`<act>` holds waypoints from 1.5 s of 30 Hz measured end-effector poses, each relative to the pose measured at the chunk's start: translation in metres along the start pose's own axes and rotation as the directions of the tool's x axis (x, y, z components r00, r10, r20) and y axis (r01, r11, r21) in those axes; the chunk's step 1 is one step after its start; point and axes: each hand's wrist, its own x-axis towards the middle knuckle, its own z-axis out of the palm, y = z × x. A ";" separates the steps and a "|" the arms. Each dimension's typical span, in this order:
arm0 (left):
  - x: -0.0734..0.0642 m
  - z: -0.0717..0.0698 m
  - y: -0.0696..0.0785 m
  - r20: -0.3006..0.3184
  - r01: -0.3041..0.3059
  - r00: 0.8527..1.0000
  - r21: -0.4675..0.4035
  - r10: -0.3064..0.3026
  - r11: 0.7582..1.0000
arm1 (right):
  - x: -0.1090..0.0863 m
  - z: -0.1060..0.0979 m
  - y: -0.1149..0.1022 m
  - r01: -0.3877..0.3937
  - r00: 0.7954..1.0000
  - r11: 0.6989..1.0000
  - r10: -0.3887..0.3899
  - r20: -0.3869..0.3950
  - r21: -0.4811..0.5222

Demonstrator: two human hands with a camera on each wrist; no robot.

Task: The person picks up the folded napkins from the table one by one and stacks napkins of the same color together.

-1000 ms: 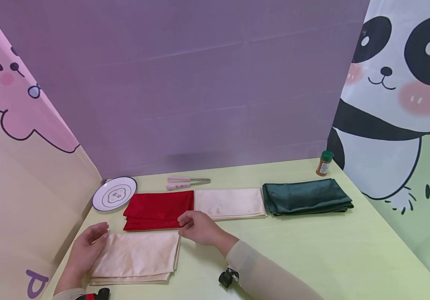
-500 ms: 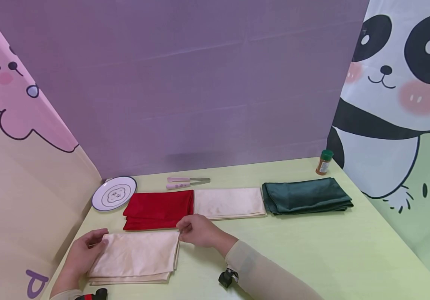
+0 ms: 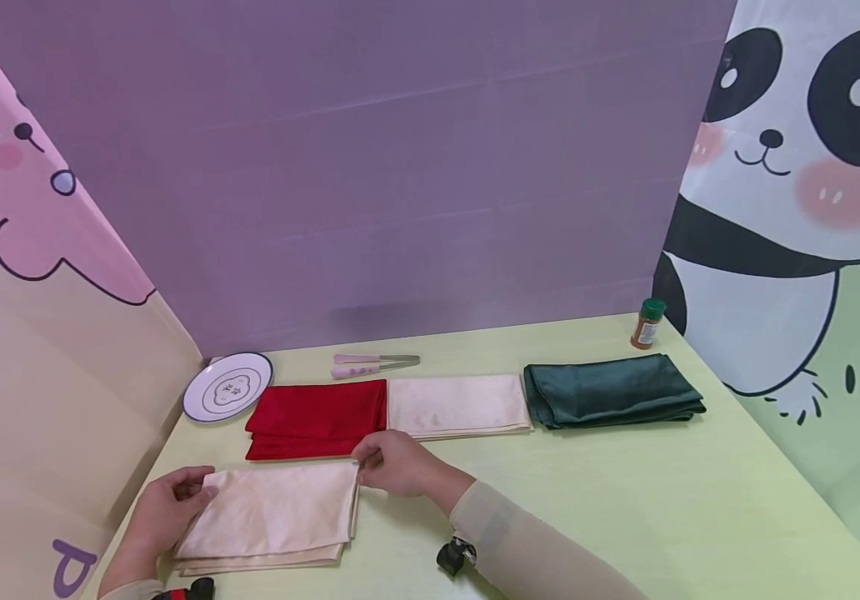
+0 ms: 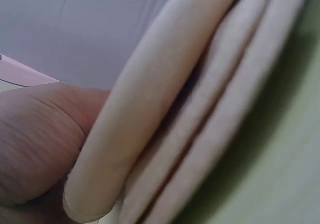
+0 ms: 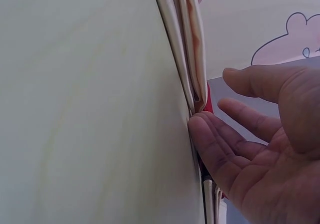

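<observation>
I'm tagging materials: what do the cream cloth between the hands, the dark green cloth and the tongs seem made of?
Cream cloth: thin, smooth fabric, perhaps satin, judging by its soft sheen. Dark green cloth: probably satin too; glossy highlights follow its creases. Tongs: slim grey arms suggest metal; smooth pink handles may be plastic.

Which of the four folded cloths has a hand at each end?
The cream cloth nearest the person, between left hand and right hand; red cloth, white cloth and green cloth lie in a row behind.
</observation>
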 end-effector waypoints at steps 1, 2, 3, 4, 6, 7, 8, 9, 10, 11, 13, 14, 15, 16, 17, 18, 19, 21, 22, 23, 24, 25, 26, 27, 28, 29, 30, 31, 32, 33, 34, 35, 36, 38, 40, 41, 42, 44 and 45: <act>0.000 0.000 0.000 -0.001 -0.003 1.000 0.007 0.003 1.000 | 0.000 0.000 0.000 0.002 1.000 1.000 -0.002 -0.002 -0.002; 0.001 0.000 0.000 -0.001 -0.007 1.000 0.018 0.007 1.000 | 0.000 0.000 0.000 0.004 1.000 1.000 -0.004 -0.004 -0.002; 0.001 0.000 -0.001 -0.001 -0.010 1.000 0.027 0.010 1.000 | 0.000 0.000 0.000 0.004 1.000 1.000 -0.004 -0.005 -0.002; 0.001 0.000 -0.001 -0.003 -0.012 1.000 0.035 0.012 0.999 | 0.000 0.000 0.000 0.003 1.000 1.000 -0.003 -0.007 -0.002; 0.003 0.001 -0.002 -0.006 -0.015 1.000 0.044 0.015 0.999 | 0.000 0.000 0.000 0.002 1.000 1.000 -0.002 -0.007 0.001; 0.003 0.001 -0.003 -0.009 -0.013 1.000 0.046 0.014 0.999 | 0.000 0.000 0.000 0.001 1.000 1.000 -0.001 -0.006 0.001; 0.003 0.001 -0.003 -0.012 -0.012 1.000 0.046 0.013 0.999 | 0.000 0.000 0.000 0.000 1.000 1.000 0.000 -0.005 0.000; 0.003 0.002 -0.003 -0.016 -0.009 1.000 0.046 0.010 0.999 | 0.000 0.000 0.000 0.000 1.000 1.000 0.000 -0.004 0.001; 0.003 0.002 -0.004 -0.020 -0.009 1.000 0.046 0.010 0.999 | 0.000 0.000 0.001 0.000 1.000 1.000 0.000 -0.003 0.002; 0.003 0.002 -0.004 -0.026 -0.007 1.000 0.044 0.008 0.999 | 0.000 0.001 0.001 0.000 1.000 1.000 0.000 -0.002 0.003; 0.002 0.003 -0.003 -0.038 -0.002 0.999 0.044 0.003 0.999 | 0.000 0.001 0.001 0.001 1.000 1.000 -0.001 0.000 0.006; 0.001 0.003 -0.003 -0.044 -0.001 0.999 0.042 0.003 0.999 | -0.001 0.001 0.001 0.000 1.000 1.000 0.000 0.001 0.008; 0.001 0.004 -0.002 -0.051 0.001 0.999 0.038 0.001 0.999 | -0.001 0.001 0.001 -0.001 1.000 1.000 0.001 0.002 0.011; 0.000 0.004 -0.001 -0.058 -0.001 0.998 0.029 0.002 1.000 | -0.001 0.001 0.000 -0.003 1.000 1.000 0.003 0.003 0.011; 0.000 0.004 0.001 -0.071 -0.001 0.997 0.020 0.002 1.000 | -0.001 0.000 0.000 -0.006 1.000 1.000 0.006 0.004 0.013; -0.001 0.005 0.002 -0.082 -0.003 0.997 0.012 0.004 1.000 | -0.001 0.000 0.000 -0.008 1.000 1.000 0.008 0.005 0.013; -0.001 0.005 0.004 -0.095 -0.005 0.995 0.002 0.005 1.000 | -0.001 0.000 0.000 -0.010 1.000 1.000 0.010 0.005 0.014; -0.002 0.006 0.008 -0.119 -0.009 0.993 -0.025 0.006 1.000 | -0.001 0.000 0.000 -0.015 1.000 1.000 0.015 0.008 0.010; -0.002 0.006 0.009 -0.130 -0.012 0.991 -0.038 0.007 0.999 | -0.001 -0.001 0.000 -0.017 1.000 1.000 0.017 0.009 0.010; -0.002 0.006 0.011 -0.143 -0.014 0.990 -0.048 0.007 0.999 | -0.001 -0.001 0.001 -0.017 1.000 1.000 0.017 0.010 0.009; -0.002 0.007 0.012 -0.151 -0.017 0.989 -0.060 0.008 0.998 | 0.000 -0.001 0.001 -0.017 1.000 1.000 0.017 0.012 0.007; -0.002 0.007 0.013 -0.158 -0.021 0.987 -0.070 0.010 0.997 | 0.000 -0.001 0.001 -0.016 1.000 1.000 0.016 0.013 0.007; -0.002 0.007 0.014 -0.164 -0.027 0.986 -0.083 0.013 0.996 | 0.000 -0.001 0.002 -0.017 1.000 1.000 0.017 0.015 0.005; -0.001 0.008 0.014 -0.172 -0.033 0.985 -0.094 0.016 0.995 | 0.000 -0.001 0.002 -0.014 1.000 1.000 0.014 0.016 0.003; -0.001 0.008 0.015 -0.181 -0.041 0.983 -0.104 0.021 0.994 | 0.000 -0.001 0.002 -0.013 1.000 1.000 0.013 0.016 0.003; -0.001 0.009 0.015 -0.189 -0.046 0.982 -0.114 0.024 0.992 | 0.000 -0.001 0.002 -0.010 1.000 1.000 0.010 0.016 0.001; -0.001 0.009 0.015 -0.195 -0.052 0.980 -0.125 0.027 0.991 | 0.000 -0.001 0.002 -0.010 1.000 1.000 0.010 0.016 -0.001; -0.001 0.010 0.016 -0.200 -0.057 0.979 -0.135 0.029 0.989 | 0.000 -0.001 0.002 -0.008 1.000 1.000 0.008 0.015 -0.005; -0.001 0.010 0.016 -0.205 -0.059 0.978 -0.147 0.028 0.987 | 0.000 -0.001 0.002 -0.006 1.000 1.000 0.006 0.016 -0.011; -0.001 0.011 0.015 -0.209 -0.059 0.978 -0.158 0.026 0.986 | 0.000 -0.001 0.002 -0.004 1.000 1.000 0.004 0.016 -0.016; -0.001 0.011 0.015 -0.213 -0.061 0.977 -0.169 0.024 0.984 | 0.000 -0.001 0.002 -0.005 1.000 1.000 0.005 0.017 -0.020; 0.000 0.012 0.015 -0.216 -0.061 0.976 -0.180 0.021 0.982 | 0.000 -0.001 0.002 -0.008 1.000 1.000 0.009 0.018 -0.027; 0.000 0.013 0.015 -0.217 -0.061 0.976 -0.191 0.019 0.980 | 0.000 -0.001 0.002 -0.013 1.000 0.999 0.013 0.021 -0.033; 0.001 0.013 0.015 -0.224 -0.059 0.975 -0.212 0.010 0.975 | 0.000 -0.001 0.002 -0.020 0.999 0.999 0.022 0.025 -0.041; 0.001 0.014 0.016 -0.231 -0.060 0.973 -0.230 0.005 0.971 | 0.000 -0.001 0.002 -0.029 0.999 0.999 0.031 0.028 -0.043; 0.001 0.014 0.017 -0.233 -0.058 0.972 -0.235 0.002 0.970 | 0.000 -0.001 0.002 -0.029 0.999 0.998 0.031 0.030 -0.048; 0.001 0.014 0.017 -0.235 -0.058 0.972 -0.237 0.000 0.970 | 0.000 -0.001 0.002 -0.025 0.999 0.998 0.027 0.034 -0.051; 0.001 0.014 0.019 -0.240 -0.055 0.971 -0.237 -0.003 0.970 | 0.000 -0.002 0.003 -0.017 0.999 0.998 0.019 0.038 -0.065; 0.001 0.014 0.020 -0.240 -0.055 0.971 -0.236 -0.003 0.970 | 0.000 -0.002 0.003 -0.013 0.999 0.997 0.016 0.042 -0.074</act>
